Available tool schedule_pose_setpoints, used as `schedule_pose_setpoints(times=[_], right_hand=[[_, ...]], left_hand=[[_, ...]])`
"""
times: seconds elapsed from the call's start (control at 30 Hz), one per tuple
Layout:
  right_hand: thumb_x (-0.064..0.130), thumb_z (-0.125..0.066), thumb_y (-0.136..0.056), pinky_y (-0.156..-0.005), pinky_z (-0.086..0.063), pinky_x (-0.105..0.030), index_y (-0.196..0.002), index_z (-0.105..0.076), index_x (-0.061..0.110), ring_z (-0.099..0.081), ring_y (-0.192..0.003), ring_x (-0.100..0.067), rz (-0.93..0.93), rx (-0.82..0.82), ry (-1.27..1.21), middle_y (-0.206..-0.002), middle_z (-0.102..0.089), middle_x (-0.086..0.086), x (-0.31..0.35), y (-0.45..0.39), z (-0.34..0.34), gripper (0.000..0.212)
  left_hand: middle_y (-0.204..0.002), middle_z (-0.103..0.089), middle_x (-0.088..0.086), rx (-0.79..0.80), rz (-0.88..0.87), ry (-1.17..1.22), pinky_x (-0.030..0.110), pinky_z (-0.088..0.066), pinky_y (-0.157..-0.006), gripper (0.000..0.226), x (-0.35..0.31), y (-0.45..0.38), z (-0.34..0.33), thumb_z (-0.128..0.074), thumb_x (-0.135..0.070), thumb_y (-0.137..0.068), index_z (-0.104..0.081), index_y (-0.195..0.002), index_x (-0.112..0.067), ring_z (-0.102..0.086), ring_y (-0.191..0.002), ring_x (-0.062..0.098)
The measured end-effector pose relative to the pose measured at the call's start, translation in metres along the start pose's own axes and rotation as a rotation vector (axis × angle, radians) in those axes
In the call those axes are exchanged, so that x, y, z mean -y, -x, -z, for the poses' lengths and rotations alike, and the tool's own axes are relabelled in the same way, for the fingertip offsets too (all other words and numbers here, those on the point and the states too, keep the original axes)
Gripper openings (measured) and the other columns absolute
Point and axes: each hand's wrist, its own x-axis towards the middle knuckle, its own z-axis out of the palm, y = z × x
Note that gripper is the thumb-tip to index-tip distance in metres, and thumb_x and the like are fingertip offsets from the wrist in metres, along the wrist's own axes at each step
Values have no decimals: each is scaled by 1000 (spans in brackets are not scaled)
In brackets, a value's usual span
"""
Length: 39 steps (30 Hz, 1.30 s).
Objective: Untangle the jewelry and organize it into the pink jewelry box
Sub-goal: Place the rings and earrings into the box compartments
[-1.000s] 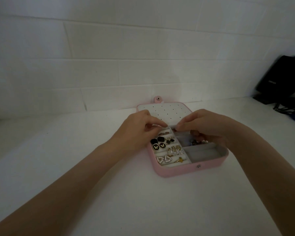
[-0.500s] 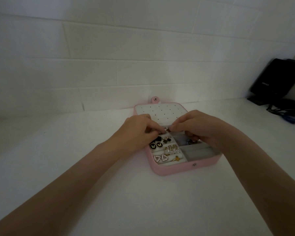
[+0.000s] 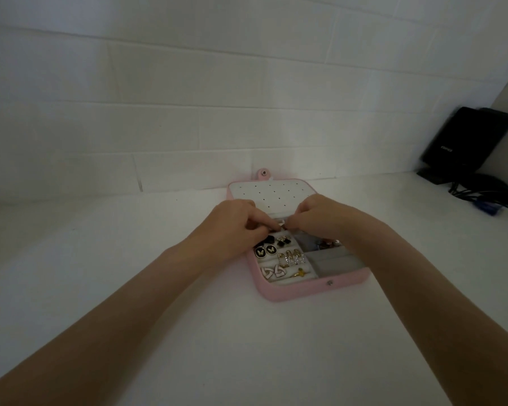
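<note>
Pink jewelry box (image 3: 302,290) lies open on the white worktop (image 3: 188,332), lid (image 3: 264,194) folded back flat toward the tiled wall (image 3: 188,112), its white inner panel dotted with small holes.

Both hands meet over the box's far edge, at the hinge line. Left hand (image 3: 235,227): fingers curled, tips pinching a small metallic jewelry piece (image 3: 280,225). Right hand (image 3: 320,218): fingers curled, tips at the same piece from the other side. Piece is too small and dim to identify; it looks pinched between both hands.

Box contents, left padded section:
- round black butterfly earrings (image 3: 265,251)
- black clover studs (image 3: 283,241) just behind them
- gold rhinestone hoops (image 3: 292,257) mid-row
- white triangle earrings (image 3: 273,272) in the near row
- small gold piece (image 3: 299,272) beside those

Right side: a far compartment holds a dark tangle of jewelry (image 3: 326,244), partly hidden under the right wrist; the near grey compartment (image 3: 335,262) sits in front of it.

Far right of the worktop: black device (image 3: 467,142) leaning at the wall, cables (image 3: 481,194) next to it.
</note>
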Motion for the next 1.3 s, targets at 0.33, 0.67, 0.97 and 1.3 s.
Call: schedule_pose_setpoints(times=[0.33,0.67,0.97,1.3], right_hand=[[13,-57,-89,-53,-31,-23,-86,-57,7,-42,-67,-14,27,82,115,-75,-48,-5,2,4,8,7],[7,-65,-83,-62,-41,-23,-78,-64,19,-52,-66,-10,262,-28,-41,-80,-62,0,-11,0,4,14],[5,-65,-83,-61,-47,-23,-78,-64,19,-55,-55,-5,284,-83,-122,-70,-68,0,-21,2,6,14],[15,-74,-76,-60,-45,-10,-68,-71,27,-57,-62,0,382,-101,52,-65,-65,11,-17,4,6,15]], left_hand=[[-70,-50,-16,-16,16,9,2,-33,-58,24,1,0,-1,-58,-15,-87,-74,-97,-30,-49,-67,0],[-69,-48,-16,-16,11,-12,4,-33,-58,27,1,0,-1,-57,-14,-86,-73,-99,-31,-47,-64,1],[-70,-50,-17,-11,15,0,5,-35,-59,26,-2,1,0,-56,-14,-87,-73,-99,-30,-48,-64,2],[-71,-54,-14,-5,26,-16,7,-35,-58,26,0,0,-1,-56,-15,-86,-73,-97,-33,-49,-66,5]])
